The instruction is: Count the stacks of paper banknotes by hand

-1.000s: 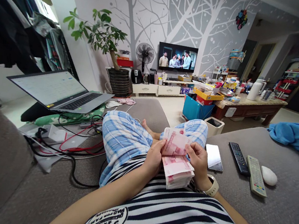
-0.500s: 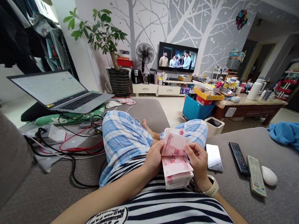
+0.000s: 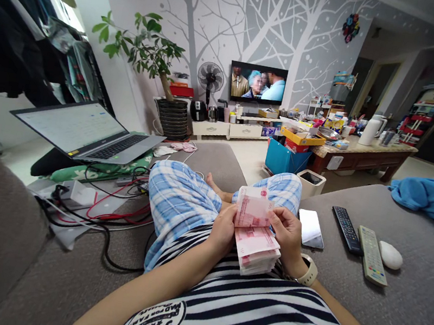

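Note:
A thick stack of pinkish-red banknotes point(image 3: 257, 241) is held between my two hands over my lap, its top part folded or bent up away from me. My left hand point(image 3: 224, 232) is closed on the left edge of the notes. On the other side, my right hand point(image 3: 286, 236) grips them with the thumb on the face of the upper notes. Fingers under the stack are hidden. A pale watch point(image 3: 309, 271) is on my right wrist.
On the sofa to my right lie a phone point(image 3: 311, 228), a black remote point(image 3: 346, 230), a grey remote point(image 3: 372, 255) and a white rounded object point(image 3: 390, 255). An open laptop point(image 3: 81, 133) and tangled cables point(image 3: 109, 217) are at left. A crowded table point(image 3: 361, 152) stands ahead.
The upper banknotes have shifted very slightly between my fingers; both hands stay in about the same place. The television picture has changed to a closer shot.

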The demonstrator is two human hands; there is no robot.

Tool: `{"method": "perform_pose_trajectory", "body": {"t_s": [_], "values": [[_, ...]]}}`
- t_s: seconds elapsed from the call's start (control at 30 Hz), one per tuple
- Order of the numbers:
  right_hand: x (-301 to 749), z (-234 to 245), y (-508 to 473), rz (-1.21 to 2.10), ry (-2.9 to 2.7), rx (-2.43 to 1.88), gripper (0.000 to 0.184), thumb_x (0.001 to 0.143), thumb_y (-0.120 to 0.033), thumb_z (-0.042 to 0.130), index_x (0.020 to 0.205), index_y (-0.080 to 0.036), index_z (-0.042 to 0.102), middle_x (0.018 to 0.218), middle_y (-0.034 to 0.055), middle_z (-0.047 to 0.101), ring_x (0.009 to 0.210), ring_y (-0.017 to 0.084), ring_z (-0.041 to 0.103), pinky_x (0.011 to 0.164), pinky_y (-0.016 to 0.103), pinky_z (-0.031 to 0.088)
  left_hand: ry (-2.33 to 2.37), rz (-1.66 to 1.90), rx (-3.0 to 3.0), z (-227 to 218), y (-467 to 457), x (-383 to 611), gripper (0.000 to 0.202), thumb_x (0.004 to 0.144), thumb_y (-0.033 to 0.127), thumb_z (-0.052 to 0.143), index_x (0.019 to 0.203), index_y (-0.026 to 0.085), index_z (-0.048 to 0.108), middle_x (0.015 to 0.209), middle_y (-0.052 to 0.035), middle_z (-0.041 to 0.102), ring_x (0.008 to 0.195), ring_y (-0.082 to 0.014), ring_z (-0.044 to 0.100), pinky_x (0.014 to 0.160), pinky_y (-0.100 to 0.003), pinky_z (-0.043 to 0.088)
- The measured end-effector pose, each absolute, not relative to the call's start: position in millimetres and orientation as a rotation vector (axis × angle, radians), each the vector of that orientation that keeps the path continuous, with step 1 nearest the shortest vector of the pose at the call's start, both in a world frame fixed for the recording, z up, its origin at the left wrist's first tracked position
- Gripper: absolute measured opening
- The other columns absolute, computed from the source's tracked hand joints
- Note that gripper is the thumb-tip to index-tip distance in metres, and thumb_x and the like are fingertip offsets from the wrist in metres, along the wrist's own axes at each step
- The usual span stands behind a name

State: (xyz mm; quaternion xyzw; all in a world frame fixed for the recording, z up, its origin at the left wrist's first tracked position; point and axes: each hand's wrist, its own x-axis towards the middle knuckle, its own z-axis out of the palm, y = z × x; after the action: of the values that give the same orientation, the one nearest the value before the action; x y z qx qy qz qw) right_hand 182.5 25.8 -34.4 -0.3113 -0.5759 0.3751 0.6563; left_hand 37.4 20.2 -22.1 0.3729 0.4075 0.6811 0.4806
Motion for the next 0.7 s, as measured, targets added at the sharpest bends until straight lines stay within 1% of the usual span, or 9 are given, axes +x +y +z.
{"method": "perform_pose_trajectory", "body": {"t_s": [0.2, 0.5, 0.57, 0.7], "values": [[182.2, -33.1, 23.7, 0.835, -1.315, -0.697, 0.025, 0.084, -0.040, 0.066, 0.071, -0.019, 0.063, 0.061, -0.0018, 0.058, 0.056, 0.013, 0.048, 0.053, 0.025, 0.041, 0.975, 1.634, 0.835, -23.5, 21.2, 37.0, 0.017, 0.067, 0.035, 0.064, 0.059, 0.020, 0.065, 0.062, -0.0010, 0.063, 0.084, -0.0231, 0.062, 0.083, -0.032, 0.049], [181.6, -29.0, 21.2, 0.825, -1.299, -0.693, 0.028, 0.082, -0.043, 0.067, 0.069, -0.019, 0.062, 0.058, -0.0021, 0.056, 0.053, 0.012, 0.047, 0.051, 0.025, 0.039, 1.001, 1.639, 0.935, -19.9, 18.0, 35.4, 0.018, 0.071, 0.031, 0.061, 0.057, 0.020, 0.065, 0.062, -0.0026, 0.065, 0.084, -0.0236, 0.062, 0.081, -0.032, 0.049], [181.8, -29.2, 20.9, 0.834, -1.298, -0.689, 0.027, 0.082, -0.043, 0.067, 0.070, -0.019, 0.063, 0.058, -0.0020, 0.057, 0.053, 0.012, 0.047, 0.051, 0.026, 0.039, 1.013, 1.635, 0.956, -19.8, 17.6, 34.3, 0.016, 0.070, 0.030, 0.062, 0.058, 0.020, 0.067, 0.064, -0.0029, 0.066, 0.086, -0.0245, 0.063, 0.083, -0.032, 0.049], [182.5, -31.5, 20.4, 0.845, -1.297, -0.662, 0.024, 0.084, -0.040, 0.067, 0.072, -0.020, 0.064, 0.061, -0.0015, 0.059, 0.056, 0.013, 0.050, 0.054, 0.026, 0.039, 1.041, 1.646, 1.026, -22.0, 19.9, 33.0, 0.003, 0.064, 0.024, 0.068, 0.062, 0.021, 0.070, 0.073, -0.0038, 0.071, 0.095, -0.0256, 0.064, 0.088, -0.033, 0.049]]}}
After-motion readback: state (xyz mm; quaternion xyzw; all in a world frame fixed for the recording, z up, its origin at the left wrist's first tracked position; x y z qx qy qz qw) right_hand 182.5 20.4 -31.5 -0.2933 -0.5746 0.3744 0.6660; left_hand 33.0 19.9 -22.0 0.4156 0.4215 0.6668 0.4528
